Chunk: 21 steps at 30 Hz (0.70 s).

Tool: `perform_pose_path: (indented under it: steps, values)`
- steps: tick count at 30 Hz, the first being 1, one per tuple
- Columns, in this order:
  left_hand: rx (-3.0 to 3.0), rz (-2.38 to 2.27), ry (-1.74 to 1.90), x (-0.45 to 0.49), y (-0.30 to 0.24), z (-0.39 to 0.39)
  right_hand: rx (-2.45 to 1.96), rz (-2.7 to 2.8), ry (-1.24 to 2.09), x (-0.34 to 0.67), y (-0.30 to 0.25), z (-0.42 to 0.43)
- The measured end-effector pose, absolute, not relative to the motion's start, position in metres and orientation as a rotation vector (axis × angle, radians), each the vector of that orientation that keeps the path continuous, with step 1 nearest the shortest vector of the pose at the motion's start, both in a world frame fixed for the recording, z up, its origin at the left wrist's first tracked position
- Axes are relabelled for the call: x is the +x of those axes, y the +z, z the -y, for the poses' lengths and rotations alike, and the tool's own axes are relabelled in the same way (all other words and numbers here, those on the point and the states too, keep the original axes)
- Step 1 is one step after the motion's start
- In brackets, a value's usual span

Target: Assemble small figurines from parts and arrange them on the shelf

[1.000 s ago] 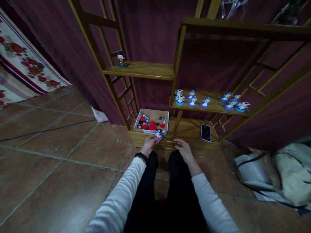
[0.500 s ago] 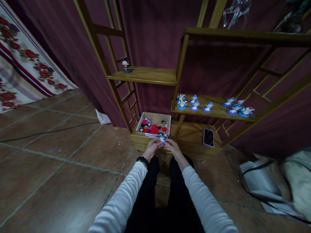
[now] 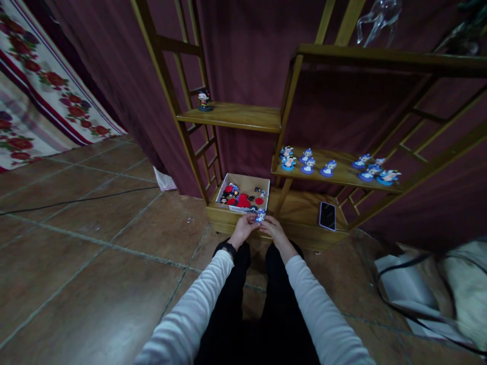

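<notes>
Between my two hands is a small blue-and-white figurine (image 3: 260, 216), held in front of the near edge of an open cardboard box. My left hand (image 3: 244, 227) pinches it from the left, and my right hand (image 3: 274, 229) grips its right side. Inside the box (image 3: 248, 180) lie red discs (image 3: 244, 201) and several small dark and blue figure pieces. On the shelf up to the right stand several similar blue-and-white figurines (image 3: 328, 168), along with pink-and-blue ones (image 3: 288, 162) on blue bases.
A dark-haired figurine (image 3: 204, 100) stands on the upper left shelf (image 3: 236, 116). A phone (image 3: 327, 216) lies on the low board at right. A clear glass horse (image 3: 378, 23) is on the top shelf. A bag with straps (image 3: 418, 289) rests on the floor at right.
My hands and the figurine have shifted slightly to the right, still in front of the box. The view has turned a little to the left.
</notes>
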<state>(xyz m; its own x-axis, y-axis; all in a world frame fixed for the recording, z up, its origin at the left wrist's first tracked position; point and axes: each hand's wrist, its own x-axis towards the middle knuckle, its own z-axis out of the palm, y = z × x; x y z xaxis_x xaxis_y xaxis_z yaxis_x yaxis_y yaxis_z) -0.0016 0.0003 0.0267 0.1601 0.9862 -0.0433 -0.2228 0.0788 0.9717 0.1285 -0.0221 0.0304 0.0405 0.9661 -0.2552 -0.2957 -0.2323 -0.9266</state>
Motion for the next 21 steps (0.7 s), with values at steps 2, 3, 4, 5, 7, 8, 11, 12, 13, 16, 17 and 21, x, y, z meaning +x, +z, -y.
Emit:
perform_pose_path:
  steps: [2,3,4,5,7,8,11,12,13,16,17,21]
  values:
    - [1.174,-1.015,1.175,0.000,0.023,-0.001,-1.179,0.796,1.455,0.130,0.027,0.021]
    - [1.248,-1.051,1.173,0.001,0.021,0.000,-1.173,0.791,1.451,0.130,0.025,0.020]
    - [1.334,-1.091,1.160,0.001,0.021,0.001,-1.170,0.788,1.445,0.131,0.023,0.019]
    - [1.430,-1.137,1.133,0.001,0.021,0.002,-1.164,0.787,1.437,0.132,0.021,0.019]
    - [1.633,-1.230,1.053,0.002,0.023,0.006,-1.146,0.790,1.430,0.133,0.018,0.017]
    - [1.729,-1.272,1.017,0.002,0.026,0.009,-1.133,0.790,1.434,0.133,0.017,0.017]
    - [1.996,-1.351,0.948,0.003,0.034,0.018,-1.103,0.774,1.457,0.134,0.017,0.016]
    - [2.075,-1.372,0.925,0.003,0.037,0.021,-1.101,0.762,1.462,0.135,0.017,0.016]
    - [2.147,-1.398,0.888,0.003,0.039,0.024,-1.102,0.749,1.464,0.135,0.018,0.016]
    - [2.329,-1.488,0.701,0.004,0.046,0.032,-1.103,0.708,1.470,0.135,0.020,0.015]
    - [2.386,-1.507,0.638,0.004,0.048,0.033,-1.104,0.698,1.471,0.135,0.020,0.015]
    - [2.598,-1.497,0.492,0.001,0.055,0.032,-1.119,0.687,1.462,0.135,0.017,0.012]
